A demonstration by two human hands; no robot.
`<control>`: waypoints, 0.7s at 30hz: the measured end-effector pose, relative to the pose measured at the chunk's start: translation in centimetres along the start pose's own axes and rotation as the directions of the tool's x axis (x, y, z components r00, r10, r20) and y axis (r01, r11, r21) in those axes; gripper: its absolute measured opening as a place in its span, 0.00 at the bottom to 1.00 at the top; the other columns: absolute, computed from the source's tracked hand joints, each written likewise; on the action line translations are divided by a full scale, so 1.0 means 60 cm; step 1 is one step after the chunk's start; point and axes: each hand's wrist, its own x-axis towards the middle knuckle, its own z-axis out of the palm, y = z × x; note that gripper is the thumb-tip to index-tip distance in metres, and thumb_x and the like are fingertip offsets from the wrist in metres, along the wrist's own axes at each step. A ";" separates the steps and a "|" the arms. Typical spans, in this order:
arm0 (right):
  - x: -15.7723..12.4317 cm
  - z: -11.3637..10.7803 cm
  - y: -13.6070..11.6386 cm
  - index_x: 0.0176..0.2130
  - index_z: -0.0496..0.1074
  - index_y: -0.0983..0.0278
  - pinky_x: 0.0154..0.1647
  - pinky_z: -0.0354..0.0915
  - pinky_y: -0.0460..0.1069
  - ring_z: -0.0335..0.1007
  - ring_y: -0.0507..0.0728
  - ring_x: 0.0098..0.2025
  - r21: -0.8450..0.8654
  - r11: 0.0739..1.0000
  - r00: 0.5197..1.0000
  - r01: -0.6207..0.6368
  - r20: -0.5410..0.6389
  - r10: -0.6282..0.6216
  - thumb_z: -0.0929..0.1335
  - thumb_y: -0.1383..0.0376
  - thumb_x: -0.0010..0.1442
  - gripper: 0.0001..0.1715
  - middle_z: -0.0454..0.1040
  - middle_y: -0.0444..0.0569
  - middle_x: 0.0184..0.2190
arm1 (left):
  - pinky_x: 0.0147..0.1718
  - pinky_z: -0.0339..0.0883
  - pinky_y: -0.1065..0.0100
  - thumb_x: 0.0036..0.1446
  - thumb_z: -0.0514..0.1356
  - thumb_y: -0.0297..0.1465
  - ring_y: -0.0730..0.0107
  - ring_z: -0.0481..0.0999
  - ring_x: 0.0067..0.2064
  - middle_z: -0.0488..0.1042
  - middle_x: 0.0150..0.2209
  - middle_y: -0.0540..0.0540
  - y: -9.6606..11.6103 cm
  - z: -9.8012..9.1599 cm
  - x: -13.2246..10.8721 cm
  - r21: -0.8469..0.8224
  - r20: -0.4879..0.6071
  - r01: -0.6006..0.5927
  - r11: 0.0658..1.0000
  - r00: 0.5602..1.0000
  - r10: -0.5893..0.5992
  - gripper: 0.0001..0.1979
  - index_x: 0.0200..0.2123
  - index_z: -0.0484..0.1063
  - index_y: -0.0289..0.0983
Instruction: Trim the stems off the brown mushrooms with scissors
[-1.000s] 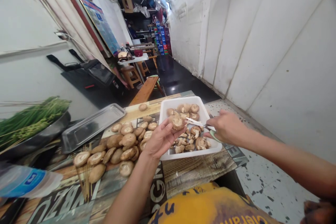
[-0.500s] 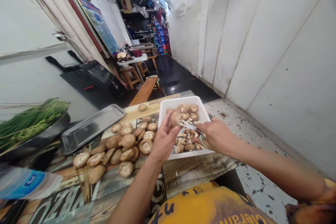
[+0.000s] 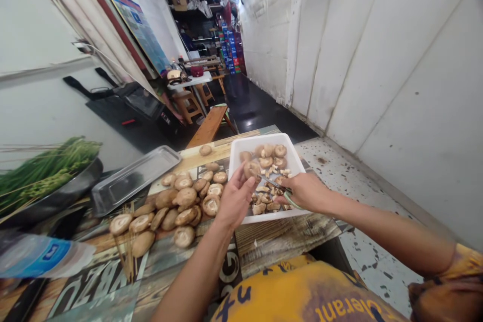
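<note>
Over the near left part of a white plastic tray (image 3: 298, 161), my left hand (image 3: 237, 196) pinches a brown mushroom (image 3: 251, 171) by its cap. My right hand (image 3: 307, 192) grips a pair of scissors (image 3: 292, 200) with pale green handles. The blades point left and touch or nearly touch the mushroom's underside; their tips are partly hidden. Inside the tray, several whole mushrooms (image 3: 267, 151) lie toward the far side. Cut stems (image 3: 260, 207) are heaped at the near side. To the left of my left hand, a pile of mushrooms (image 3: 185, 196) rests on the table.
Further left are a clear plastic tray (image 3: 132, 181), a metal bowl (image 3: 85, 181) of green vegetables and a water bottle (image 3: 45, 256). Thin wooden skewers (image 3: 126, 256) lie before the pile. A wooden bench (image 3: 207, 126) stands beyond the table, and a white wall (image 3: 377, 60) runs along the right.
The scissor blades, spread apart before, are now closed together at the mushroom. My left hand still holds the mushroom, in nearly the same place. The view has shifted slightly.
</note>
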 end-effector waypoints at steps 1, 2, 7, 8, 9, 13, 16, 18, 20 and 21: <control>0.000 -0.001 0.004 0.46 0.76 0.59 0.30 0.57 0.47 0.76 0.61 0.36 0.019 1.000 1.000 -0.001 -0.002 0.001 0.66 0.45 0.57 0.26 0.80 0.51 0.33 | 0.61 0.56 0.63 0.51 0.66 0.28 0.68 0.69 0.56 0.73 0.53 0.46 0.002 -0.003 0.001 0.000 -0.008 -0.010 1.000 1.000 0.010 0.25 0.53 0.68 0.40; -0.001 -0.001 0.008 0.48 0.75 0.58 0.31 0.58 0.48 0.76 0.61 0.37 0.036 0.999 1.000 -0.003 -0.007 0.004 0.66 0.45 0.57 0.27 0.80 0.51 0.34 | 0.61 0.56 0.63 0.51 0.66 0.28 0.68 0.69 0.57 0.73 0.53 0.46 0.004 -0.006 0.003 -0.002 -0.019 -0.023 1.000 1.000 0.023 0.25 0.53 0.68 0.40; -0.003 0.002 0.011 0.47 0.75 0.59 0.33 0.60 0.48 0.76 0.62 0.39 0.072 0.997 0.999 -0.006 -0.048 0.009 0.66 0.46 0.58 0.26 0.80 0.52 0.36 | 0.61 0.57 0.64 0.50 0.66 0.28 0.66 0.68 0.58 0.72 0.54 0.45 0.007 -0.004 0.003 0.007 -0.043 -0.051 0.999 0.998 0.051 0.24 0.52 0.69 0.40; -0.003 0.003 0.007 0.46 0.76 0.60 0.33 0.60 0.48 0.76 0.62 0.39 0.066 0.998 0.999 0.000 -0.048 0.004 0.66 0.45 0.58 0.26 0.80 0.52 0.35 | 0.61 0.57 0.64 0.51 0.66 0.28 0.65 0.67 0.59 0.72 0.55 0.44 0.005 0.000 0.001 0.012 -0.030 -0.047 0.999 0.998 0.048 0.25 0.53 0.68 0.40; -0.002 0.005 0.003 0.44 0.76 0.60 0.32 0.60 0.48 0.76 0.62 0.39 0.057 0.998 0.999 0.002 -0.049 0.001 0.66 0.45 0.58 0.26 0.80 0.52 0.34 | 0.61 0.57 0.63 0.51 0.66 0.29 0.64 0.66 0.60 0.71 0.56 0.44 0.002 0.004 0.000 0.020 -0.024 -0.046 0.999 0.999 0.047 0.26 0.54 0.67 0.40; -0.001 0.011 -0.018 0.42 0.75 0.64 0.32 0.60 0.49 0.76 0.63 0.38 0.014 1.000 0.997 -0.010 -0.078 0.011 0.65 0.48 0.60 0.24 0.79 0.55 0.35 | 0.62 0.54 0.64 0.51 0.66 0.29 0.63 0.61 0.63 0.64 0.62 0.44 -0.017 0.019 -0.003 0.106 -0.070 -0.120 0.987 0.989 0.128 0.31 0.58 0.62 0.41; -0.002 0.014 -0.027 0.41 0.75 0.66 0.33 0.61 0.49 0.76 0.63 0.39 0.063 0.998 0.993 -0.018 -0.113 0.025 0.64 0.50 0.61 0.23 0.79 0.57 0.35 | 0.63 0.52 0.62 0.53 0.64 0.31 0.61 0.60 0.64 0.62 0.63 0.42 -0.030 0.019 0.000 0.165 -0.097 -0.196 0.967 0.972 0.213 0.31 0.59 0.60 0.40; -0.002 0.015 -0.025 0.37 0.75 0.66 0.32 0.61 0.48 0.75 0.61 0.36 0.207 0.978 0.996 -0.012 -0.089 0.031 0.66 0.51 0.60 0.21 0.79 0.56 0.32 | 0.63 0.52 0.60 0.53 0.64 0.32 0.60 0.60 0.64 0.63 0.62 0.41 -0.032 0.015 0.003 0.178 -0.108 -0.171 0.969 0.975 0.192 0.31 0.59 0.60 0.38; 0.001 0.018 -0.018 0.31 0.74 0.66 0.26 0.60 0.46 0.73 0.57 0.27 0.518 0.855 0.998 -0.031 0.063 -0.002 0.67 0.49 0.58 0.22 0.76 0.51 0.24 | 0.62 0.52 0.59 0.52 0.64 0.32 0.60 0.63 0.62 0.65 0.60 0.40 -0.030 0.011 0.004 0.183 -0.098 -0.112 0.977 0.986 0.132 0.31 0.58 0.61 0.37; 0.003 0.020 -0.013 0.29 0.73 0.66 0.23 0.58 0.45 0.69 0.54 0.22 0.702 0.707 0.985 -0.084 0.166 -0.047 0.67 0.46 0.57 0.25 0.72 0.47 0.19 | 0.62 0.53 0.59 0.51 0.65 0.32 0.61 0.64 0.61 0.67 0.59 0.40 -0.027 0.008 0.004 0.179 -0.077 -0.084 0.980 0.992 0.099 0.30 0.57 0.62 0.37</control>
